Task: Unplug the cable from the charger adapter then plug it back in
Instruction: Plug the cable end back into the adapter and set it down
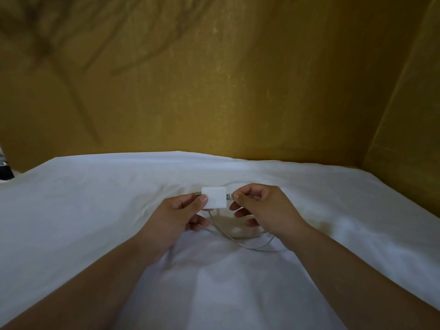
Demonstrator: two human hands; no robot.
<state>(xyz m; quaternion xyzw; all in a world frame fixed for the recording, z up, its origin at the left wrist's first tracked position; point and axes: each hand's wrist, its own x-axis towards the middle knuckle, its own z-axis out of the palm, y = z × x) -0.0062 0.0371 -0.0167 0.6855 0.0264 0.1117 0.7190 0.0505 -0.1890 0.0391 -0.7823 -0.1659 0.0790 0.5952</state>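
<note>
A white square charger adapter [214, 196] is held just above the bed, pinched at its left side by my left hand [177, 216]. Metal prongs stick out of its left edge. My right hand [260, 209] pinches the cable's plug [229, 196] at the adapter's right edge; a short stretch of the metal connector shows between fingertips and adapter. Whether it sits partly in the port, I cannot tell. The thin white cable [240, 244] loops down onto the sheet below and between both hands, and another arc of it shows behind the adapter.
A white bed sheet [95, 210] covers the surface under my hands. A mustard-yellow wall [214, 79] rises behind the bed and wraps around at the right. A dark object [4, 171] sits at the far left edge.
</note>
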